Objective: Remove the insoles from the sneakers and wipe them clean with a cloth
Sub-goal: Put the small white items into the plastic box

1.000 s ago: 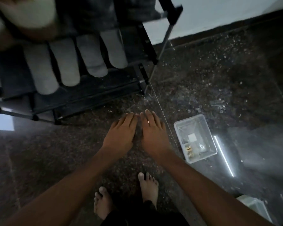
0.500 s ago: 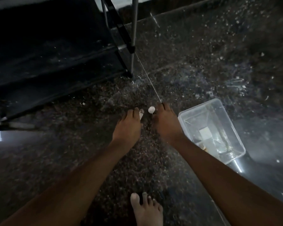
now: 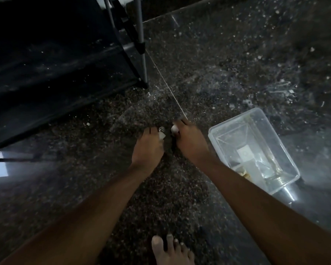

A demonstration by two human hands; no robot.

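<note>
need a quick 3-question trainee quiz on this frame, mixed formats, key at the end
1. Multiple choice: relative to the left hand and right hand, the clear plastic box lies: A) outside the right hand; B) outside the left hand; C) between them.
2. True or false: a sneaker is in view.
3. Short answer: what colour is the small round object at the right hand's fingertips?

Key: 1 A; 2 false; 3 white.
</note>
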